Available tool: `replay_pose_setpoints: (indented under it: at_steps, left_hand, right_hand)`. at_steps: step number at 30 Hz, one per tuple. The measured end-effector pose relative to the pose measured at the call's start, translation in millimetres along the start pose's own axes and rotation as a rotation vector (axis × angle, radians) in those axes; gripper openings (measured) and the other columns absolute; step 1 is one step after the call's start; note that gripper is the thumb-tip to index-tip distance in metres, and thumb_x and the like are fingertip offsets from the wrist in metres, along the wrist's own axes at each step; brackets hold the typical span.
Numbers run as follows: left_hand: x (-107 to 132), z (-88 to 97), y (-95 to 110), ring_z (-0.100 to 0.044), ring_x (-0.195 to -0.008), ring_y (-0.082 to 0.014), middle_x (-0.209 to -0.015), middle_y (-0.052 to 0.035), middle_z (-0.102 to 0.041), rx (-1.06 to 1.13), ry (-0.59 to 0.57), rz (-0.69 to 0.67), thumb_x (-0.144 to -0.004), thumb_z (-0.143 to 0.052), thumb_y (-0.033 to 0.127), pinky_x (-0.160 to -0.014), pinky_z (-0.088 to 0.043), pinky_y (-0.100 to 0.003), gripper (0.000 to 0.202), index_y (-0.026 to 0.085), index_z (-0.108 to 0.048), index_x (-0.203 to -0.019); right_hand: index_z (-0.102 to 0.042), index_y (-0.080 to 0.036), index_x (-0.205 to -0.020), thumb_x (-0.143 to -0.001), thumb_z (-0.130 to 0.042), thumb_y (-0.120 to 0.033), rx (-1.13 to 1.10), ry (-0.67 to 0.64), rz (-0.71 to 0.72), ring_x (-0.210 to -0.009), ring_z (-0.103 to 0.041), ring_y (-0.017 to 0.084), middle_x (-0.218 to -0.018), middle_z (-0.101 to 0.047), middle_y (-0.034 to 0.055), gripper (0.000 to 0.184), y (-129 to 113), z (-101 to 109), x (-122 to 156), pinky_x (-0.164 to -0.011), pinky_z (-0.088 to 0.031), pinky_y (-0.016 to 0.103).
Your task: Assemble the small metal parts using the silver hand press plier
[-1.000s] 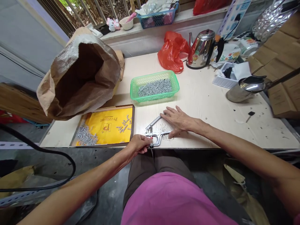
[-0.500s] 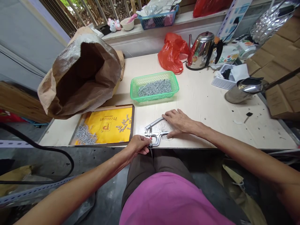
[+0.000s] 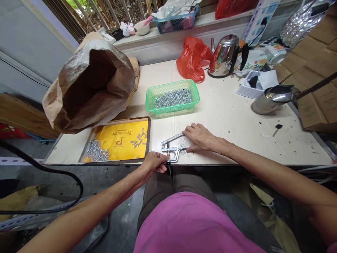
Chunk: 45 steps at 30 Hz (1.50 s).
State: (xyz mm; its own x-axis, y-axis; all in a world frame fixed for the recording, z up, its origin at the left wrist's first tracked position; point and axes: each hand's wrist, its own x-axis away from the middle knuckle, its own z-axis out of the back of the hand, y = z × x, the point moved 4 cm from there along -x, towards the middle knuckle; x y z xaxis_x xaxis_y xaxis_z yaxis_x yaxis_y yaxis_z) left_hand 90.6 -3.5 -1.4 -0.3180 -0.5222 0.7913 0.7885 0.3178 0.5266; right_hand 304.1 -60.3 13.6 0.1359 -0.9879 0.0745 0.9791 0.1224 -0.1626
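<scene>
A pair of silver spring-loaded snap pliers [image 3: 172,139] lies at the front edge of the table, handles to the right and a red part at the jaw. My right hand [image 3: 200,137] grips the handles, fingers on the upper one and thumb by the lower one, which are spread apart. At the jaw end my left hand [image 3: 156,161] is closed in a pinch; whatever is between its fingertips is too small to make out. Left of it, a shallow tray [image 3: 149,138] with a yellow lining bears small metal fittings [image 3: 97,151] in a heap and a scattered group.
Behind the pliers stands a green basket [image 3: 150,107] of small metal pieces. A large open paper sack [image 3: 92,84] leans at the left. Farther back are a red plastic bag [image 3: 191,59] and a steel kettle [image 3: 223,58]; a metal jug [image 3: 272,100] stands at the right.
The pliers and both hands sit very slightly farther left in the picture, along with a small shift of the whole view. Both hands keep their holds, and the handles stay apart.
</scene>
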Motion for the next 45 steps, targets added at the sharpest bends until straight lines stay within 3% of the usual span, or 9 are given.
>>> replay_pose_setpoints:
  at_steps: [2, 5, 9, 14, 22, 28, 34, 39, 45]
  left_hand:
    - [6, 4.6, 7, -0.055, -0.046, -0.0122, -0.052, -0.0004, -0.059, -0.193, 0.139, -0.178, -0.079, -0.065, 0.044, -0.050, -0.042, -0.023, 0.030, 0.014, -0.063, -0.074]
    - [17, 0.2, 33, -0.062, -0.081, -0.0192, -0.086, -0.0061, -0.066, -0.565, 0.393, -0.645, -0.083, -0.063, 0.039, -0.072, -0.047, -0.028, 0.023, 0.016, -0.066, -0.087]
    - [9, -27.5, 63, -0.048, -0.115, -0.0268, -0.126, -0.0121, -0.055, -0.913, 0.351, -1.024, -0.078, -0.070, 0.034, -0.097, -0.041, -0.039, 0.050, 0.016, -0.053, -0.121]
    - [-14, -39.5, 79, -0.049, -0.107, -0.0265, -0.119, -0.0133, -0.056, -1.082, 0.262, -1.010, -0.080, -0.066, 0.035, -0.093, -0.042, -0.041, 0.056, 0.013, -0.047, -0.128]
    - [-19, -41.5, 79, -0.051, -0.098, -0.0237, -0.096, -0.0074, -0.060, -1.059, 0.266, -0.938, -0.083, -0.063, 0.036, -0.078, -0.043, -0.034, 0.026, 0.017, -0.065, -0.101]
    - [-13, -41.2, 82, -0.053, -0.099, -0.0248, -0.097, -0.0089, -0.062, -1.095, 0.259, -0.920, -0.086, -0.061, 0.032, -0.077, -0.046, -0.034, 0.020, 0.016, -0.065, -0.094]
    - [-2, -52.7, 51, -0.048, -0.124, -0.0278, -0.129, -0.0156, -0.055, -1.007, 0.425, -1.039, -0.089, -0.051, 0.017, -0.100, -0.042, -0.042, 0.033, 0.012, -0.053, -0.121]
    - [10, -83.6, 16, -0.038, -0.136, -0.0296, -0.138, -0.0150, -0.050, -0.847, 0.437, -1.223, -0.093, -0.047, 0.024, -0.109, -0.035, -0.047, 0.035, 0.015, -0.050, -0.127]
    - [11, -90.7, 10, -0.040, -0.134, -0.0276, -0.134, -0.0144, -0.054, -0.734, 0.433, -1.279, -0.094, -0.047, 0.035, -0.112, -0.029, -0.048, 0.040, 0.015, -0.048, -0.129]
  right_hand:
    - [-0.059, -0.016, -0.107, -0.072, -0.072, -0.052, 0.000, 0.007, -0.012, -0.099, -0.048, 0.029, -0.106, -0.059, 0.0124, 0.052, -3, 1, 3, -0.080, -0.036, 0.038]
    - [-0.059, -0.015, -0.105, -0.074, -0.072, -0.049, 0.014, 0.011, -0.022, -0.099, -0.049, 0.028, -0.106, -0.059, 0.0126, 0.047, -7, 2, 6, -0.078, -0.037, 0.037]
    - [-0.059, -0.014, -0.107, -0.074, -0.073, -0.048, 0.040, -0.014, -0.042, -0.102, -0.049, 0.029, -0.108, -0.058, 0.0140, 0.050, -10, 3, 8, -0.078, -0.039, 0.038]
    - [-0.056, -0.011, -0.117, -0.071, -0.076, -0.047, 0.037, -0.090, -0.033, -0.102, -0.050, 0.029, -0.112, -0.057, 0.0154, 0.062, -8, 6, 8, -0.075, -0.041, 0.036]
    - [-0.063, -0.014, -0.097, -0.091, -0.053, -0.024, 0.073, -0.098, -0.073, -0.090, -0.054, 0.023, -0.097, -0.062, 0.0115, 0.015, -24, -1, 16, -0.073, -0.038, 0.033]
    - [-0.063, -0.017, -0.096, -0.093, -0.048, -0.024, 0.076, -0.006, -0.113, -0.091, -0.054, 0.022, -0.094, -0.062, 0.0094, 0.017, -24, -9, 20, -0.076, -0.039, 0.033]
    - [-0.061, -0.016, -0.111, -0.087, -0.058, -0.047, -0.037, -0.021, 0.076, -0.091, -0.054, 0.022, -0.098, -0.061, 0.0102, 0.039, -4, 1, 13, -0.080, -0.041, 0.032]
    - [-0.065, -0.016, -0.101, -0.093, -0.048, -0.025, -0.038, -0.007, -0.035, -0.091, -0.054, 0.019, -0.097, -0.061, 0.0093, 0.021, 14, 1, -4, -0.077, -0.039, 0.029]
    - [-0.067, -0.017, -0.102, -0.093, -0.047, -0.023, 0.100, -0.002, -0.135, -0.095, -0.052, 0.021, -0.102, -0.061, 0.0109, 0.023, 1, 8, -32, -0.079, -0.037, 0.031]
